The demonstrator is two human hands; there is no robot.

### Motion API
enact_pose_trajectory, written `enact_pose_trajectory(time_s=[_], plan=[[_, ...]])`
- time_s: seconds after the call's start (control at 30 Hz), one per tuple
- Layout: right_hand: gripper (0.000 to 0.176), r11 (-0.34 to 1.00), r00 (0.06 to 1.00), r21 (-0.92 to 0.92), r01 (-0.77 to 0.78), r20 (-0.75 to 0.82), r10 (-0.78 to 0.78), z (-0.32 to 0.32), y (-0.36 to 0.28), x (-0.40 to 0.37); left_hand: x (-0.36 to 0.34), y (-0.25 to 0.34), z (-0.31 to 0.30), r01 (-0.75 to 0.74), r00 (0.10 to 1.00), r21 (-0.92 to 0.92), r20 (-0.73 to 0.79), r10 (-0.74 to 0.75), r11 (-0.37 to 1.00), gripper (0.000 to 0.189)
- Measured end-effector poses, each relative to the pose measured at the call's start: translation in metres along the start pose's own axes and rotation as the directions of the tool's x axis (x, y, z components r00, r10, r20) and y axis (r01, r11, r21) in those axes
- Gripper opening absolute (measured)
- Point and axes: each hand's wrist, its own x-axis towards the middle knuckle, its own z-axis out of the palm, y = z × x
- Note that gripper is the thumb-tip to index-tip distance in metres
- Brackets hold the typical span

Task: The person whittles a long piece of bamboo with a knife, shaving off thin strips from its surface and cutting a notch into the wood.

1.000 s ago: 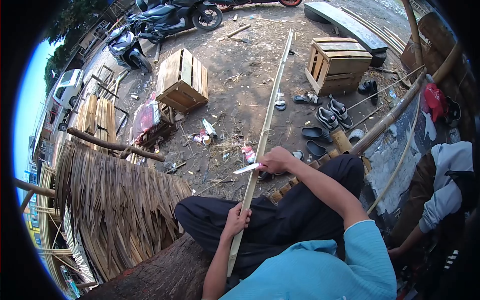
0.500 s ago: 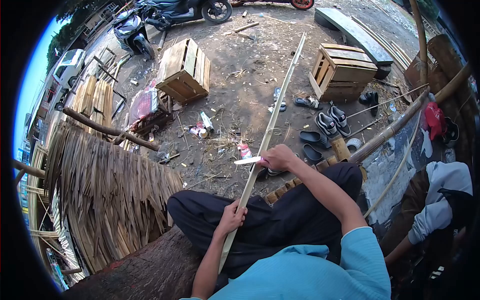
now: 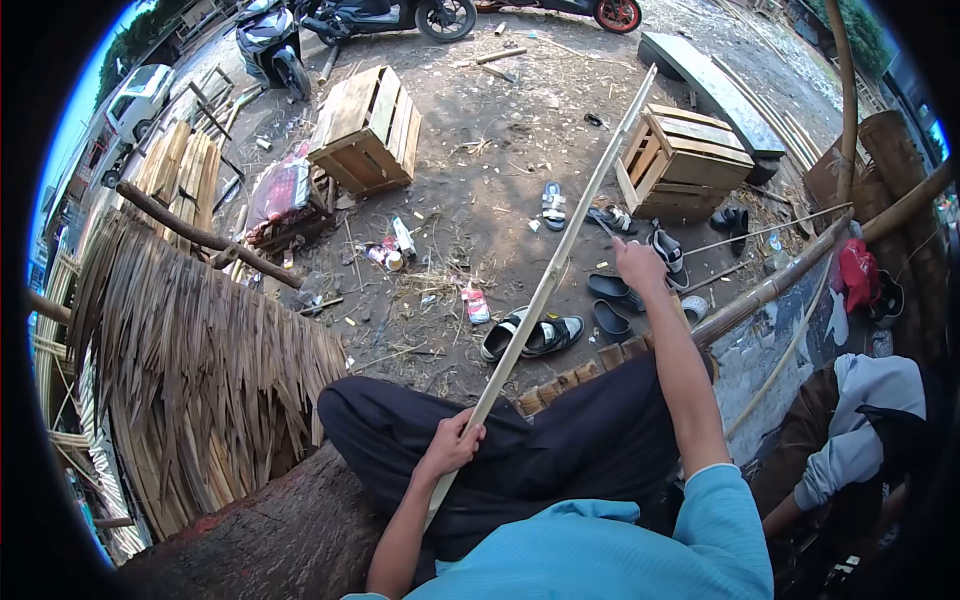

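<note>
A long, pale bamboo strip [image 3: 541, 299] slants from my lap up and away to the right. Near its lower end, my left hand [image 3: 452, 444] is closed around it, above my dark trousers. My right hand [image 3: 640, 266] is out to the right of the strip, apart from it, in a fist around a knife. Only part of the knife's blade [image 3: 604, 226] shows, pointing up and left; the handle is hidden in the fist. Beyond the strip, dark sneakers [image 3: 545, 337] lie on the ground.
Two wooden crates [image 3: 365, 130] [image 3: 690, 160] stand on the dirt. Slippers [image 3: 612, 320] and other shoes lie at the right, beside a bamboo rail [image 3: 770, 277]. Dried-leaf thatch [image 3: 200, 350] is at the left. Another person's grey sleeve [image 3: 870, 410] is close on my right.
My right hand has moved up and right with the knife, off the bamboo strip. The strip's far end has swung right; my left hand still grips it.
</note>
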Motion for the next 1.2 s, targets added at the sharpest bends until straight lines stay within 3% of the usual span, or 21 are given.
enact_pose_trajectory(time_s=[0.07, 0.2, 0.23, 0.33, 0.37, 0.43, 0.53, 0.63, 0.77, 0.87, 0.9, 1.07, 1.2], plan=[[0.063, 0.993, 0.998, 0.114, -0.006, 0.069, -0.001, -0.023, -0.026, -0.012, 0.005, 0.001, -0.004, 0.056, 0.998, -0.025, 0.033, -0.055, 0.998, 0.031], [0.062, 0.898, 0.993, 0.429, -0.095, 0.105, 0.055, 0.004, -0.043, -0.020, 0.002, -0.001, -0.005, 0.099, 0.995, -0.188, 0.050, -0.091, 0.977, 0.021], [0.060, 0.836, 0.982, 0.547, -0.030, 0.174, -0.079, 0.017, -0.044, -0.019, 0.003, -0.001, -0.006, 0.100, 0.995, -0.202, 0.050, -0.091, 0.974, 0.020], [0.052, 0.715, 0.913, 0.679, 0.169, 0.166, -0.373, 0.042, -0.059, -0.036, 0.006, -0.001, -0.005, 0.100, 0.995, -0.248, 0.054, -0.090, 0.964, 0.017], [0.049, 0.673, 0.922, 0.711, 0.206, 0.090, -0.377, 0.044, -0.066, -0.040, 0.007, -0.001, -0.006, 0.093, 0.995, -0.264, 0.053, -0.082, 0.960, 0.015], [0.042, 0.584, 0.928, 0.762, 0.280, -0.059, -0.369, 0.046, -0.078, -0.047, 0.005, 0.003, -0.006, 0.082, 0.996, -0.307, 0.049, -0.071, 0.948, 0.011], [0.037, 0.610, 0.914, 0.710, 0.353, -0.121, -0.388, 0.046, -0.086, -0.046, 0.003, 0.003, -0.006, 0.069, 0.997, -0.334, 0.045, -0.057, 0.940, 0.011], [0.036, 0.574, 0.930, 0.755, 0.317, -0.128, -0.346, 0.049, -0.093, -0.053, 0.002, 0.004, -0.006, 0.051, 0.998, -0.332, 0.041, -0.040, 0.942, 0.012], [0.035, 0.534, 0.835, 0.772, 0.343, 0.009, -0.549, 0.039, -0.100, -0.070, 0.006, -0.002, -0.007, 0.045, 0.998, -0.286, 0.048, -0.032, 0.957, 0.013], [0.034, 0.535, 0.710, 0.741, 0.405, 0.114, -0.695, 0.024, -0.109, -0.088, 0.005, 0.000, -0.006, 0.040, 0.999, -0.260, 0.031, -0.033, 0.965, 0.011], [0.033, 0.546, 0.709, 0.734, 0.404, 0.126, -0.694, 0.026, -0.111, -0.089, 0.005, 0.001, -0.005, 0.032, 0.999, -0.246, 0.020, -0.028, 0.969, 0.008], [0.036, 0.639, 0.914, 0.702, 0.315, -0.043, -0.404, 0.031, -0.106, -0.074, 0.004, 0.004, -0.004, 0.020, 1.000, -0.235, 0.001, -0.020, 0.972, 0.011], [0.035, 0.758, 0.972, 0.610, 0.231, -0.105, -0.211, 0.031, -0.094, -0.065, 0.004, 0.004, -0.004, 0.008, 1.000, -0.218, -0.008, -0.010, 0.976, 0.012]])
